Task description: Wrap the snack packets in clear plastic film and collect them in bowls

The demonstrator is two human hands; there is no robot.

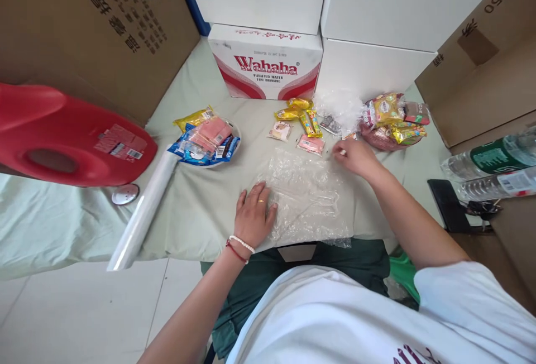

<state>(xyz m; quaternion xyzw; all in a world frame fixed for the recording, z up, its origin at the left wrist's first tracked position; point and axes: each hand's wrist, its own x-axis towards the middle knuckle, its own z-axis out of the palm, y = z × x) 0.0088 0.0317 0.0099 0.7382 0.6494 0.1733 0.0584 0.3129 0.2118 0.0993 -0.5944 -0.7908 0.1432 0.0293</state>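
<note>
A sheet of clear plastic wrap [307, 196] lies flat on the pale green cloth [192, 207] in front of me. My left hand [253, 216] rests flat on the sheet's left edge, fingers stretched out. My right hand [355, 156] is at the sheet's far right corner with its fingers curled together, seemingly pinching the film's edge. Just beyond the sheet lie a pink snack packet [310, 144], a small round-printed packet [280, 130] and yellow packets [304, 114].
A roll of plastic wrap [144, 210] lies at the left beside a plate of snacks [207, 142]. A red jug [62, 135], a Wahaha box [266, 62], white and brown cartons, a pink plate of snacks [393, 121], crumpled film [339, 107] and water bottles [494, 168] surround the cloth.
</note>
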